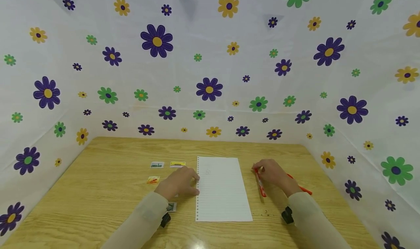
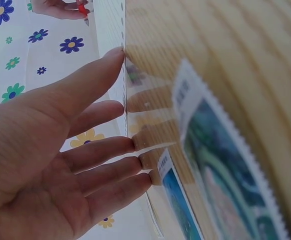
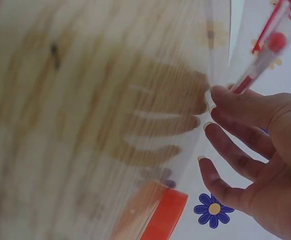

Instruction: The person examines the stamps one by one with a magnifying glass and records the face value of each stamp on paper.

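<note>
My left hand (image 1: 178, 183) lies with fingers nearly straight and gripping nothing, its tips at the punched edge of a lined sheet (image 1: 224, 194) flat on the wooden surface (image 1: 108, 194). Right of the sheet, my right hand (image 1: 271, 172) pinches a red pen (image 1: 261, 189) between thumb and finger, other fingers loosely bent. Small stamps (image 1: 153, 180) lie to the left.
</note>
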`<move>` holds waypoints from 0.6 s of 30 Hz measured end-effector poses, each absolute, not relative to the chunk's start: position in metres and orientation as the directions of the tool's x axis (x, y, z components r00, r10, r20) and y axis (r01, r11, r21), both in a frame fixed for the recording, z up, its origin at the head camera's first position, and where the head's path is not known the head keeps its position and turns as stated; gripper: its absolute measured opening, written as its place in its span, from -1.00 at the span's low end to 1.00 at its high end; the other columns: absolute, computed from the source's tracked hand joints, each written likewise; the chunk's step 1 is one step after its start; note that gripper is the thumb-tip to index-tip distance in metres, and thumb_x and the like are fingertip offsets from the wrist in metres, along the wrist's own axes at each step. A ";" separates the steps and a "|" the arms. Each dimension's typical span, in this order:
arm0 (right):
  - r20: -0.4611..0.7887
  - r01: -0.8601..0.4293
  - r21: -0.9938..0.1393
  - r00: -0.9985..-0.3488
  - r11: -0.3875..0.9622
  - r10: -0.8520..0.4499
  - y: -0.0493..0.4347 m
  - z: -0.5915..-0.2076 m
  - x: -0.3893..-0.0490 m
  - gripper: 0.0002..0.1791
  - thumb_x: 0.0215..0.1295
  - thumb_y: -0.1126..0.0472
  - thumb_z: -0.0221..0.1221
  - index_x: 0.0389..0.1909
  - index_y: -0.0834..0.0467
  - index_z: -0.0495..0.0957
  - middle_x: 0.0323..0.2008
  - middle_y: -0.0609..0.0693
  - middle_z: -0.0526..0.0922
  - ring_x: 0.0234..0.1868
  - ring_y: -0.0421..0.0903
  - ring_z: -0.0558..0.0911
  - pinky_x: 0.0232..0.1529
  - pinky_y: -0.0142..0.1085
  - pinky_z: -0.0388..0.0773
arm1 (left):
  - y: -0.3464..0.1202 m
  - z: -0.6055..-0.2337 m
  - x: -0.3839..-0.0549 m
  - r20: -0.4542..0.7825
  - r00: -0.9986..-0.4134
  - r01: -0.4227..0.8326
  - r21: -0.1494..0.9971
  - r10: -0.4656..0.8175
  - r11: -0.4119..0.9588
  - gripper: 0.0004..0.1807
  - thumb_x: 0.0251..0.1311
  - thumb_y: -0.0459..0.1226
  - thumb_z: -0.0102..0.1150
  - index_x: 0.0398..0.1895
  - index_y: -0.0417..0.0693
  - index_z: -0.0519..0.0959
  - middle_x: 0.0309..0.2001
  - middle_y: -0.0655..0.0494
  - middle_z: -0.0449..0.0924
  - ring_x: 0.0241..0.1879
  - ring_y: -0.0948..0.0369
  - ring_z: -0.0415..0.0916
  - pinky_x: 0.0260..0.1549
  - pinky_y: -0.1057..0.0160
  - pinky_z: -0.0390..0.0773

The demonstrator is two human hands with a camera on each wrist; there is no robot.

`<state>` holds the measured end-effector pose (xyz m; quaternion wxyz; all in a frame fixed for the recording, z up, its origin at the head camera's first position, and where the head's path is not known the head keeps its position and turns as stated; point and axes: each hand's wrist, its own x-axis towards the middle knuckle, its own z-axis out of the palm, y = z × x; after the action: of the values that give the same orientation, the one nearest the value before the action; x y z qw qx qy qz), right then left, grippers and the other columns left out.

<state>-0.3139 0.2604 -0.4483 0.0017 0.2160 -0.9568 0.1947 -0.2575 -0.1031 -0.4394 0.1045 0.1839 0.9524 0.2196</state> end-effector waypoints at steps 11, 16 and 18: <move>0.062 -0.415 -0.313 -0.907 0.854 -0.417 0.255 -0.442 -0.310 -0.71 0.22 0.56 0.25 -0.11 0.27 0.77 -0.11 0.20 0.78 -0.08 0.13 0.71 0.05 0.05 0.70 | -0.101 -0.440 -0.258 -0.129 -0.918 0.286 0.438 0.374 0.852 -0.48 0.09 -0.08 0.56 0.12 -0.04 0.72 0.24 0.00 0.64 0.32 -0.04 0.49 0.38 -0.12 0.46; 0.051 -0.400 -0.324 -0.912 0.857 -0.407 0.254 -0.442 -0.310 -0.72 0.21 0.56 0.25 -0.14 0.25 0.78 -0.14 0.19 0.77 -0.12 0.11 0.68 0.06 0.07 0.69 | -0.101 -0.440 -0.258 -0.137 -0.921 0.275 0.437 0.366 0.856 -0.48 0.09 -0.08 0.56 0.13 -0.03 0.71 0.25 0.00 0.64 0.31 -0.04 0.48 0.38 -0.12 0.46; 0.056 -0.408 -0.329 -0.909 0.852 -0.413 0.254 -0.443 -0.309 -0.74 0.21 0.55 0.24 -0.18 0.24 0.79 -0.17 0.18 0.77 -0.14 0.09 0.68 0.06 0.08 0.68 | -0.101 -0.441 -0.257 -0.135 -0.921 0.275 0.438 0.365 0.856 -0.48 0.09 -0.08 0.56 0.13 -0.03 0.71 0.25 0.01 0.64 0.33 -0.05 0.48 0.38 -0.13 0.46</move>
<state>-0.3087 0.2540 -0.4426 -0.0083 0.2132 -0.9622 0.1693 -0.2569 -0.1007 -0.4406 0.1072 0.1672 0.9573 0.2100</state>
